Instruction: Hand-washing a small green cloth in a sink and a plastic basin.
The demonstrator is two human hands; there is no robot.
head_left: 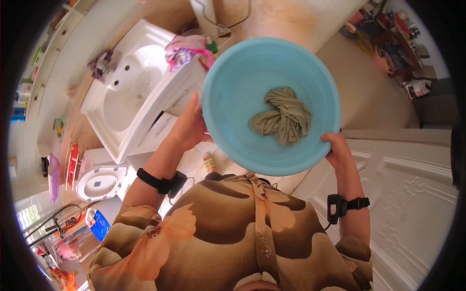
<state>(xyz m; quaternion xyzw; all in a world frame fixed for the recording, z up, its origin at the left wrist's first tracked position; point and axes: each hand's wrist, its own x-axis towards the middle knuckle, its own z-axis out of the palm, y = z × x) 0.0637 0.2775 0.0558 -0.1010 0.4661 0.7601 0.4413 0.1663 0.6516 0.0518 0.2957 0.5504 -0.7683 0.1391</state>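
Note:
A round light-blue plastic basin (236, 83) is held up in front of my body. Inside it, off-centre to the right, lies a bunched, wet-looking olive-green cloth (285, 118) with a small red mark. My left hand (191, 127) is at the basin's left side, thumb up along the outer wall and some fingers hidden under it. At the lower right, my right hand (336, 147) grips the rim with the thumb on top, its other fingers mostly out of sight below.
To the left is a white washbasin (136, 91) with pink fabric (185, 49) over its edge. A toilet (102, 183) stands below it. A white panelled door (400, 189) is close on my right. Crowded shelves (397, 40) stand at the upper right.

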